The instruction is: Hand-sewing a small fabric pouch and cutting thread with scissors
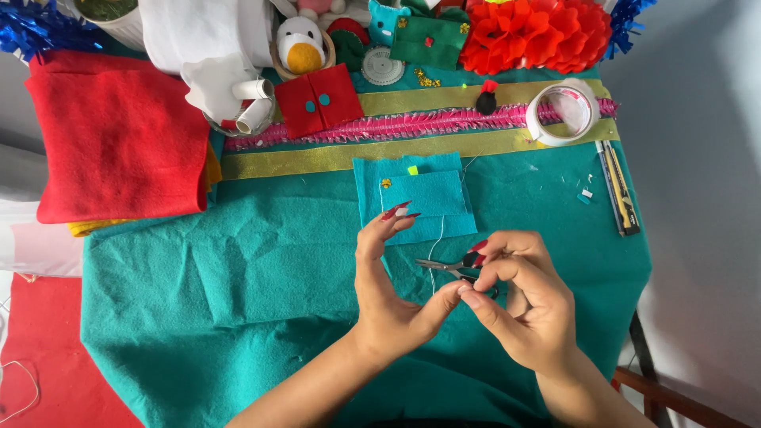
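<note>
The small scissors (453, 268) sit in the right hand (527, 305), fingers curled through the loops, blades pointing left and slightly parted. A thin white thread (438, 238) runs down from the light-blue felt patch (416, 198) to the blades — the step in hand looks like snipping that thread after stitching. The left hand (392, 277) stands upright on its edge, holding nothing outright; its thumb tip meets the right fingers by the scissor handles, and its long red nails rest on the lower edge of the patch. Whether it pinches the thread I cannot tell.

The patch lies on the teal felt sheet (238, 277), just above both hands. A clean cut would call for the thread held taut and the blades set close to the felt without nicking it.

Further out — a tape roll (564, 111) at upper right, folded red felt (119, 135) at left, red paper flowers (535, 32) along the top.
</note>
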